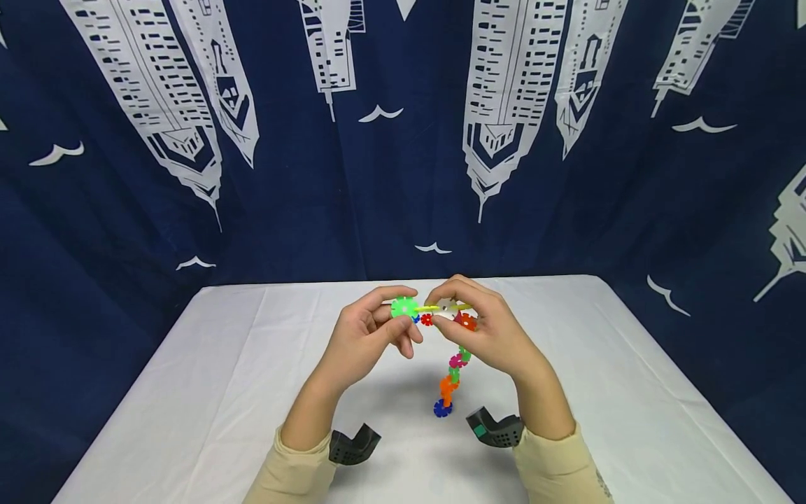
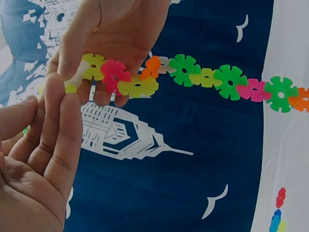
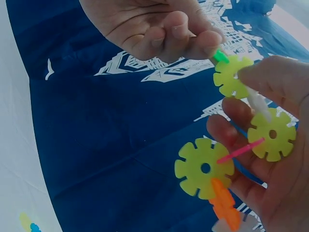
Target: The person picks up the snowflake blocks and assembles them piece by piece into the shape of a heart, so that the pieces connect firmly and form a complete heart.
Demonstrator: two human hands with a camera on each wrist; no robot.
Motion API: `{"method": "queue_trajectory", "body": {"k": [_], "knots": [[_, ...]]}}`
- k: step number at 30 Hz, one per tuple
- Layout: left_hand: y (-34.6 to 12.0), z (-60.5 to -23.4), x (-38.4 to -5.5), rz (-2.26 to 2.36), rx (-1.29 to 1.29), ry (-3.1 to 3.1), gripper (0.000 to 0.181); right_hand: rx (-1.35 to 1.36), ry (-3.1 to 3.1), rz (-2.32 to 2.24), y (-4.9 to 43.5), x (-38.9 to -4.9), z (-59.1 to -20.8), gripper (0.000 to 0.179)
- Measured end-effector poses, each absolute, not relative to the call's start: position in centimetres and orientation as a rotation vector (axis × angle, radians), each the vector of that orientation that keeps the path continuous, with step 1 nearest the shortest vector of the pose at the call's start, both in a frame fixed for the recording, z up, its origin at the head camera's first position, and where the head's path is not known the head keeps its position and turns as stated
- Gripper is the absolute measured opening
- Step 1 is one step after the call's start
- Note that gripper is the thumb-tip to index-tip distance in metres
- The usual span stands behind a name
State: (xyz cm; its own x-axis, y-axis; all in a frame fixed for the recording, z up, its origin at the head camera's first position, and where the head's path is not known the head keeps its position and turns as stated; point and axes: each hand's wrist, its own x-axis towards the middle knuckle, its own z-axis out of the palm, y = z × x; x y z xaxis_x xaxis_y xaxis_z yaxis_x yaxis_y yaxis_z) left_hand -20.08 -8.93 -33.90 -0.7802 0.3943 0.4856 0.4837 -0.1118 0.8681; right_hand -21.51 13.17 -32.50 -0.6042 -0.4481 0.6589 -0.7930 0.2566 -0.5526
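In the head view my left hand (image 1: 368, 332) pinches a bright green notched disc (image 1: 404, 306) between thumb and fingers. A yellow disc (image 1: 427, 309) seen edge-on joins it to a white disc (image 1: 446, 306). My right hand (image 1: 488, 325) pinches the linked discs around the white one. From there a chain of interlocked discs (image 1: 457, 360) hangs down towards the table, with a blue disc (image 1: 443, 408) at its lower end. The left wrist view shows this chain (image 2: 183, 70) running in yellow, pink, orange and green. Fingers of my left hand (image 2: 41, 159) mostly hide the green end disc there.
Behind the hands, a red disc (image 1: 427, 319) and a partly covered blue disc (image 1: 415, 318) lie on the white-covered table (image 1: 189, 392). A dark blue curtain (image 1: 378, 182) with white building prints stands behind the table's far edge. Both wrists wear black camera mounts (image 1: 355, 446).
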Motion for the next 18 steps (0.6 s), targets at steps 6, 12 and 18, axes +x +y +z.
{"method": "queue_trajectory", "body": {"k": [6, 12, 18], "knots": [[-8.66, -33.8, -19.79, -2.021, -1.022, -2.043, 0.034, 1.107, -2.153, 1.303, 12.9, -21.51, -32.56, 0.017], [-8.23, -33.73, -19.53, -2.052, -1.052, -2.024, 0.033, 1.14, -2.087, 1.315, 12.8, -21.47, -32.55, 0.015], [-8.1, -33.68, -19.25, -2.077, -1.033, -2.016, 0.033, 1.201, -2.016, 1.318, 12.6, -21.34, -32.41, 0.021]]}}
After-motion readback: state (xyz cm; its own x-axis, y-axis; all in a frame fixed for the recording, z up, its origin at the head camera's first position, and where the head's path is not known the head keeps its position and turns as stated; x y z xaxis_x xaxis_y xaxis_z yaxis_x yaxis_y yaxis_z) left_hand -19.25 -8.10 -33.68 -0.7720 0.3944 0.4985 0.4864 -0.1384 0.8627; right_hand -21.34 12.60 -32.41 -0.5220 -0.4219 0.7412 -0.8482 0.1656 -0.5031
